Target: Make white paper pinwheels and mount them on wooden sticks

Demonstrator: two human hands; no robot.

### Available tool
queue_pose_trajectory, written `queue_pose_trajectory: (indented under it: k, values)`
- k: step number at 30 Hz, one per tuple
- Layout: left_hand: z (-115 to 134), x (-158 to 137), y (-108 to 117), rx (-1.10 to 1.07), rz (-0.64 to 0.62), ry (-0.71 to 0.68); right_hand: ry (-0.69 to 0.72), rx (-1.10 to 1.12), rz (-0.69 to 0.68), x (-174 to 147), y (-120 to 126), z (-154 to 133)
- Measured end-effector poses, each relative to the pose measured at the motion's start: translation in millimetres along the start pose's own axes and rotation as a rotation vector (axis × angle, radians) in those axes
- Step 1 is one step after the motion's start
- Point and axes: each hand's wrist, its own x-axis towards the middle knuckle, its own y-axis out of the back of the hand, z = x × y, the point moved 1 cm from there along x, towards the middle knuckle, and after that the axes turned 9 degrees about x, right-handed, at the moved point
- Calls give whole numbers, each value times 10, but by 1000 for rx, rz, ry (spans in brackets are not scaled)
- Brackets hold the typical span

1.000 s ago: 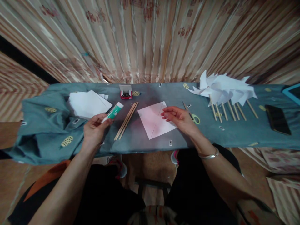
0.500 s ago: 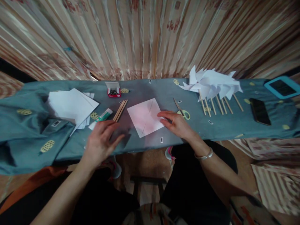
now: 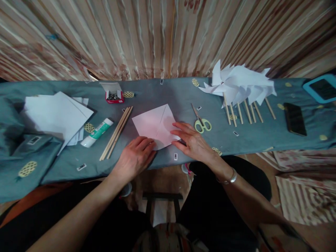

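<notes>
A square of white paper (image 3: 151, 122) lies flat in front of me, with a straight slit running in from its far corner. My left hand (image 3: 136, 154) is closed, its curled fingertips on the paper's near left edge; the thumb is hidden. At the right corner, my right hand (image 3: 193, 141) grips the paper, fingers on top and thumb at the edge. Several thin wooden sticks (image 3: 115, 134) lie left of the paper, beside a green and white glue stick (image 3: 97, 132). Scissors with pale green handles (image 3: 202, 123) rest just beyond my right hand.
A stack of white paper sheets (image 3: 55, 112) is at the left. An open red box (image 3: 114, 96) of small metal pins stands at the back. Several paper pinwheels (image 3: 241, 85) on sticks lie at the right, near a phone (image 3: 295, 119) and a blue-framed tablet (image 3: 321, 87).
My left hand has moved right from near the glue stick onto the paper's near edge. The paper has turned slightly under my right hand. The whole view has shifted a little.
</notes>
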Motion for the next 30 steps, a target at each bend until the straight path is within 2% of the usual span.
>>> queue_pose_trajectory:
  k: [7, 11, 16, 21, 25, 30]
  values:
    - [40, 76, 59, 35, 41, -56, 117, -55, -28, -33, -125, -262]
    - [63, 138, 59, 11, 37, -50, 122, -122, -24, -14, -261, -359]
    - [111, 186, 56, -150, 69, 17, 133, -103, -11, -30, -304, -344]
    - [107, 182, 73, -420, 72, 142, 54, 103, 94, -96, -266, -301]
    - [74, 135, 14, -426, 35, 207, -50, 213, 155, -96, -256, -290]
    - [87, 64, -44, -419, 25, 237, -184, 249, 193, -37, -249, -257]
